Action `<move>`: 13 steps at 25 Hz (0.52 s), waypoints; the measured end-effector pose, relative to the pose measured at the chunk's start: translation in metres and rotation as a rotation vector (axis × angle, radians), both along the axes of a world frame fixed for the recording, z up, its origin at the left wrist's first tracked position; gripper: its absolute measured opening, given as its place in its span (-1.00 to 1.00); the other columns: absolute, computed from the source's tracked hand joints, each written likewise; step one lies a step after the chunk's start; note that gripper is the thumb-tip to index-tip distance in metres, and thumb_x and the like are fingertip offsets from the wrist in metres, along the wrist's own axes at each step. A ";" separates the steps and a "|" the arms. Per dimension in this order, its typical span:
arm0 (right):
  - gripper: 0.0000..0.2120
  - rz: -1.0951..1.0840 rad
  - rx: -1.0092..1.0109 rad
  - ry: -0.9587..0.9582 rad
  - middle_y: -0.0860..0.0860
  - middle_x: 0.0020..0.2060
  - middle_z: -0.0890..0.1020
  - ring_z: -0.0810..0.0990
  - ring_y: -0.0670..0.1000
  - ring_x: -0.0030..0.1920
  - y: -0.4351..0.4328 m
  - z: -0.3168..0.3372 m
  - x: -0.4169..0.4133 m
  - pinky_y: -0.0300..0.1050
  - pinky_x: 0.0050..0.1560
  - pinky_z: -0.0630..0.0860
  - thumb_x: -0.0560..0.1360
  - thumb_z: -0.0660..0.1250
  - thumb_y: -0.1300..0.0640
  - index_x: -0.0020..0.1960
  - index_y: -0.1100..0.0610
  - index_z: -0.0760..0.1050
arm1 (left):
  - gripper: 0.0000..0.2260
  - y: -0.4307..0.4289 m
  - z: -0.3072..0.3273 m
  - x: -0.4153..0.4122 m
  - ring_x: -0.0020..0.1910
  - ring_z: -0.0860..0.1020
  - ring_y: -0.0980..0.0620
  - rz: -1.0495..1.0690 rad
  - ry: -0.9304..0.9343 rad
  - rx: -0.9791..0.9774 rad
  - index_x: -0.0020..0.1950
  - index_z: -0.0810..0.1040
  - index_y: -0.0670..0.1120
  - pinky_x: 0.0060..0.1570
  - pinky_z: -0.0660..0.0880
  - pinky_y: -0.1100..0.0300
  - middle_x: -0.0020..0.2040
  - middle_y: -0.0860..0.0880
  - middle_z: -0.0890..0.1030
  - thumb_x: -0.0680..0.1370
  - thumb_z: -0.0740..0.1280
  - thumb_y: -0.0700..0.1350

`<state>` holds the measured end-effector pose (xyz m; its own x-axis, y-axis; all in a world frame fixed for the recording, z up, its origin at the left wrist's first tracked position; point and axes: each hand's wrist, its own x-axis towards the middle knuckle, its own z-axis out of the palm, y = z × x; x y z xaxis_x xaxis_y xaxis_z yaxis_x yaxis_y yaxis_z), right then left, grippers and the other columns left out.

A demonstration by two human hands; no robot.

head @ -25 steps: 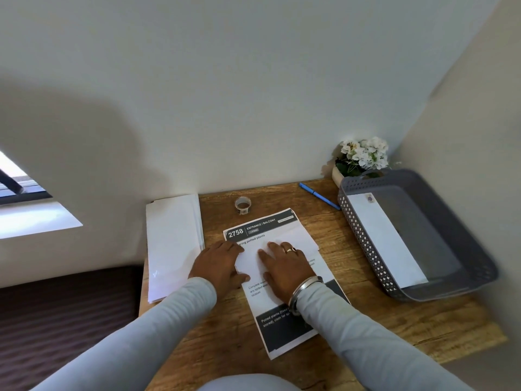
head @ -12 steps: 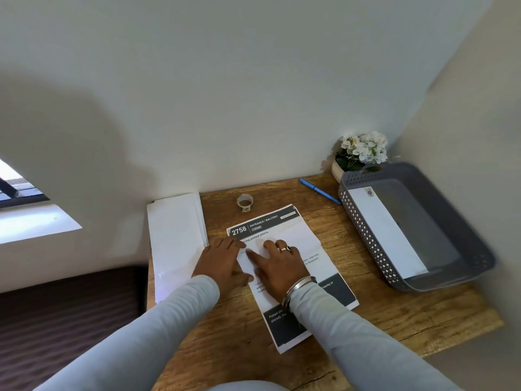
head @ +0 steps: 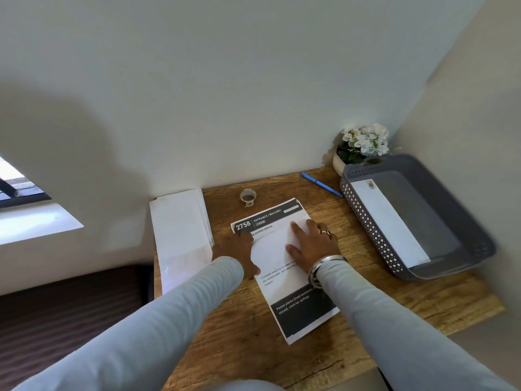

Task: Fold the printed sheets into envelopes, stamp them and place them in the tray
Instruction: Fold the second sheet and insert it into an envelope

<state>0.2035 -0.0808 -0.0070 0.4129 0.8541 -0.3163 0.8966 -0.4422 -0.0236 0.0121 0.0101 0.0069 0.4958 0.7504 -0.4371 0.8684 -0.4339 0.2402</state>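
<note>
Wood-grain surface point(head: 394, 300) under you: warm brown planks w/ dark cracks near the front edge, tucked into a corner of plain pale walls.

The printed sheet point(head: 298, 311) lies mid-surface at an angle. It's matte white paper w/ black bands top & bottom and "2758" in big white digits up top. A blank white panel point(head: 270, 244) lies across its middle; folded-over part or separate piece, can't tell.

Your left hand point(head: 236, 252) is flat on the panel's left edge, fingers released & straight, pressing down, gripping nothing. Your right hand point(head: 313, 244) is spread palm-down on the panel's right side, fingers straight too. There's a ring point(head: 325, 232) on one finger & a metal bangle point(head: 327, 261) at the wrist. Pale grey sleeves on both arms.

Just beside your left hand, along the surface's left edge, is a stack of white paper point(head: 180, 235), a long rectangle. Behind the sheet a small roll point(head: 247, 196) lies flat, hole up. A blue pen point(head: 321, 184) lies back right.

The grey plastic tray point(head: 366, 218) sits far right, rectangular w/ a perforated side wall. One white envelope point(head: 389, 221) lies flat inside along that wall, w/ a stamp point(head: 371, 184) at its far corner. White flowers point(head: 362, 145) in a small pot sit in the corner behind the tray.

Off left: a bright window sill point(head: 36, 224) & dark striped floor point(head: 56, 320).
</note>
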 end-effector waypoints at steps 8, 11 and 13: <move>-0.37 0.192 0.238 0.100 0.00 0.51 0.28 0.18 0.13 0.53 0.007 0.035 -0.012 0.25 0.51 0.10 0.51 0.35 -0.15 0.52 -0.11 0.24 | -0.88 0.009 -0.007 -0.011 -0.03 0.58 0.03 0.214 -0.462 -0.154 -0.04 0.58 0.13 0.06 0.57 0.12 0.07 0.04 0.66 0.48 0.48 -0.03; -0.73 0.345 0.364 0.211 -0.11 0.25 0.57 0.45 -0.03 0.33 0.019 0.050 -0.029 0.19 0.51 0.08 0.55 0.34 -0.04 0.24 -0.10 0.55 | -0.92 0.009 0.010 -0.018 -0.07 0.58 0.10 0.145 -0.600 -0.106 -0.02 0.67 0.12 -0.04 0.58 0.15 -0.01 0.11 0.67 0.51 0.48 -0.02; -0.89 0.372 0.446 0.302 -0.13 0.01 0.67 0.59 -0.06 0.09 0.025 0.056 -0.037 0.18 0.42 0.27 0.55 0.35 0.03 0.04 -0.05 0.63 | -0.96 0.012 0.022 -0.024 -0.11 0.57 0.18 0.111 -0.689 -0.074 -0.07 0.70 0.12 -0.09 0.54 0.20 -0.10 0.18 0.67 0.50 0.48 -0.02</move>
